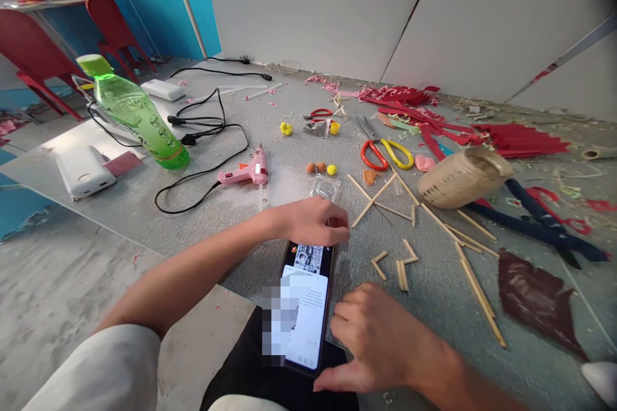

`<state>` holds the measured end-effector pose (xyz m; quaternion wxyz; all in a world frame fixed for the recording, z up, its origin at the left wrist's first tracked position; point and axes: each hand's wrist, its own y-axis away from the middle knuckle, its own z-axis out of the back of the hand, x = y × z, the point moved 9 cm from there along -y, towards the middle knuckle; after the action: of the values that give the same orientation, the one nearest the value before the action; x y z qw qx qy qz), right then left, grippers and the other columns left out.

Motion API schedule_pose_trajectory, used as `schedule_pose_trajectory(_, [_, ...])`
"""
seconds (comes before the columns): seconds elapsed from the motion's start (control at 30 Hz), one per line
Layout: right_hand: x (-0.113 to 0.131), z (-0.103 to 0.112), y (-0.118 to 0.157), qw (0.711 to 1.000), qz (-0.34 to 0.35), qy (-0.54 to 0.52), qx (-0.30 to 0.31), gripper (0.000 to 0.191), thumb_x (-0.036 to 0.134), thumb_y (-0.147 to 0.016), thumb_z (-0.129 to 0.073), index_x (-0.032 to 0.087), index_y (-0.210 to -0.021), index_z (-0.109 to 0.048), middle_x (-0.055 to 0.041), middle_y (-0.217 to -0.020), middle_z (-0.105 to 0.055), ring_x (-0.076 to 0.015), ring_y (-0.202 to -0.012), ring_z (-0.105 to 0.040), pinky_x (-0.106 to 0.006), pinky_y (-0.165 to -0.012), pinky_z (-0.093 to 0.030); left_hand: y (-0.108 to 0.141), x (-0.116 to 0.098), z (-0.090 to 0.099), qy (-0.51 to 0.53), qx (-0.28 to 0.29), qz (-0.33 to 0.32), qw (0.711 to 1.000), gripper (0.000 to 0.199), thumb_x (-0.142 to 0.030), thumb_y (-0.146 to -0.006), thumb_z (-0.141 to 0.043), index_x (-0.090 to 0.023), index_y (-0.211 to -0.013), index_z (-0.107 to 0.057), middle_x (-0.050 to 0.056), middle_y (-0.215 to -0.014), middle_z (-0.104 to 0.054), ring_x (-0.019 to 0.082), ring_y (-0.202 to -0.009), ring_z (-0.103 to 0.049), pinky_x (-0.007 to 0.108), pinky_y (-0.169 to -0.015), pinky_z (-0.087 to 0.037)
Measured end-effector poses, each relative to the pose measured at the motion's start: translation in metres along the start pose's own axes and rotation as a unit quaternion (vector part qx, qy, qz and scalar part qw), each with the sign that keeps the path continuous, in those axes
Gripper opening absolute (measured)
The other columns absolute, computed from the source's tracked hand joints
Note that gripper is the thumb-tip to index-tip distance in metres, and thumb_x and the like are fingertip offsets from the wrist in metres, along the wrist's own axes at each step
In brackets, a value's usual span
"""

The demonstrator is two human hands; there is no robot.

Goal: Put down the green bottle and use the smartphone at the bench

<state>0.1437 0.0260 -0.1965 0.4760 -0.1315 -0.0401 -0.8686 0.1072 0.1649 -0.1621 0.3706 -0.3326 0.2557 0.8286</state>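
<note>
A smartphone point(304, 314) lies lengthwise in front of me with its screen lit, its lower end reaching past the table edge over my lap. My left hand point(315, 221) lies across the phone's top end, fingers curled at its upper right corner. Beside the phone's lower right side is my right hand point(378, 337), its fingers loosely bent and its thumb spread away near the phone's bottom edge. Nothing shows between that thumb and the fingers. Close to the hands are short cut sticks point(402, 275) and a crossed pair of longer sticks point(375, 200).
A pink glue gun point(245, 172), a green bottle point(139, 115) and a white power bank point(84, 170) stand or lie left. Small clay balls point(321, 167), scissors point(385, 153), a wrapped roll point(465, 176), dark blue-handled pliers point(535, 225) and a brown packet point(537, 298) lie ahead and right.
</note>
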Motion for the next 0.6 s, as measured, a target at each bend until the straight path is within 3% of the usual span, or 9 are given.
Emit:
schedule_pose_trajectory(0.17, [0.001, 0.001, -0.002, 1.000, 0.006, 0.008, -0.005, 0.055, 0.069, -0.072, -0.083, 0.018, -0.060, -0.066, -0.0025, -0.053, -0.063, -0.0153, -0.046, -0.050, -0.033, -0.057, -0.012, -0.001, 0.001, 0.003, -0.020, -0.028, 0.003, 0.999, 0.023, -0.027, -0.088, -0.056, -0.015, -0.092, -0.074, 0.003, -0.079, -0.072, 0.012, -0.065, -0.057, 0.025, -0.062, -0.039])
schedule_pose_trajectory(0.33, [-0.001, 0.002, -0.003, 1.000, 0.010, -0.004, -0.015, 0.051, 0.063, -0.074, -0.084, 0.018, -0.058, -0.065, -0.0021, -0.054, -0.064, -0.0141, -0.046, -0.048, -0.034, -0.057, -0.010, 0.001, 0.004, 0.015, -0.089, -0.129, 0.039, 0.987, 0.027, -0.033, -0.088, -0.054, -0.018, -0.094, -0.075, 0.003, -0.076, -0.073, 0.014, -0.061, -0.056, 0.029, -0.061, -0.037])
schedule_pose_trajectory(0.47, [-0.002, 0.005, -0.003, 0.999, 0.014, -0.014, -0.037, 0.051, 0.063, -0.073, -0.085, 0.018, -0.059, -0.065, -0.0014, -0.054, -0.063, -0.0137, -0.046, -0.047, -0.034, -0.057, -0.009, 0.004, 0.005, 0.021, -0.126, -0.179, 0.056, 0.974, 0.026, -0.035, -0.087, -0.054, -0.021, -0.089, -0.075, 0.002, -0.069, -0.071, 0.015, -0.059, -0.057, 0.031, -0.060, -0.036])
schedule_pose_trajectory(0.6, [-0.001, 0.007, -0.004, 0.998, 0.021, -0.018, -0.052, 0.053, 0.064, -0.075, -0.083, 0.018, -0.058, -0.063, -0.0003, -0.053, -0.062, -0.0127, -0.045, -0.045, -0.034, -0.056, -0.009, 0.011, -0.002, 0.034, -0.131, -0.251, 0.029, 0.959, 0.021, -0.032, -0.087, -0.053, -0.021, -0.080, -0.070, -0.001, -0.063, -0.066, 0.012, -0.053, -0.052, 0.030, -0.057, -0.034])
